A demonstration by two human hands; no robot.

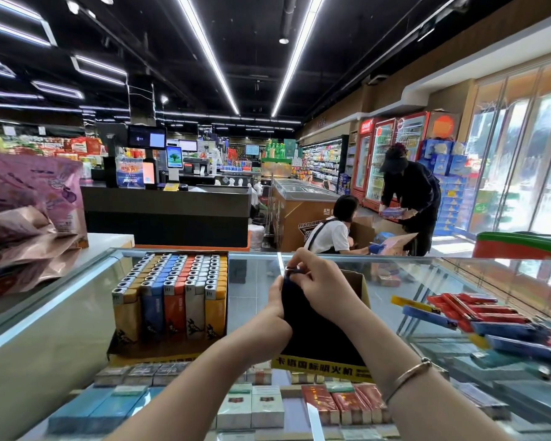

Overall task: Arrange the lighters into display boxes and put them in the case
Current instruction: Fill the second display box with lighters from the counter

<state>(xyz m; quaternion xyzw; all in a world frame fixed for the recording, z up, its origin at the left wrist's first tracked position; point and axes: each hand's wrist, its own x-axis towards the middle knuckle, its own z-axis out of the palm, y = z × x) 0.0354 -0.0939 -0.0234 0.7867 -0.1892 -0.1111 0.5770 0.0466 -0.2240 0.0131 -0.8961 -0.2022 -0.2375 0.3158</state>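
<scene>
Head view: my left hand [275, 302] wraps the dark lighter bundle [303, 310] to steady it over the empty display box [361, 289], right of the full box [172, 297], while my right hand [322, 286] pinches its top, sorting lighters.

Right hand [323, 289] and left hand [275, 308] cover most of the dark bundle [312, 332]; can't tell what it is. Second box [361, 289] mostly hidden behind the bundle. Loose lighters [503, 326] right of it are motion-blurred, cut by the right edge.
</scene>
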